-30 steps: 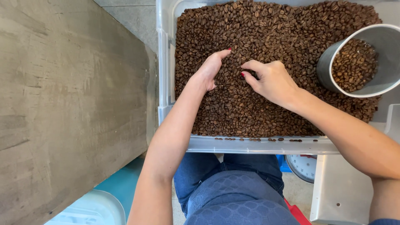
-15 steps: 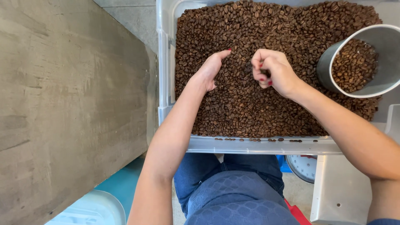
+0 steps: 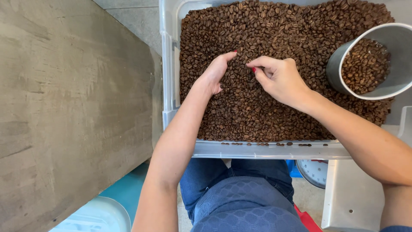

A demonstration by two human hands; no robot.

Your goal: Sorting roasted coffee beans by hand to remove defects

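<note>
Head view, only one we have: we look straight down into a clear plastic bin (image 3: 168,77) filled with roasted coffee beans (image 3: 274,30). Left hand (image 3: 216,72) lies on its edge in the beans near the bin's left wall, fingers extended and held together, not gripping anything, tips pointing away from us. Right hand (image 3: 280,79) sits just beside it, palm down on the beans, thumb and forefinger brought together in a pinch at the bean surface; we cannot tell whether a bean is between them, too small. A grey metal cup (image 3: 388,90) lies tilted in the bin's right corner, partly filled with beans, well clear of both hands. A few loose beans sit on the bin's near rim. Left of the bin, a worn wooden tabletop (image 3: 73,111). Below the bin: our knees in blue jeans (image 3: 201,176), a white dial scale (image 3: 314,172) partly hidden by the bin edge, a white panel (image 3: 352,197) at right, a pale plastic lid (image 3: 98,217) at lower left. Forearms cross the near rim, blocking part of the beans.
</note>
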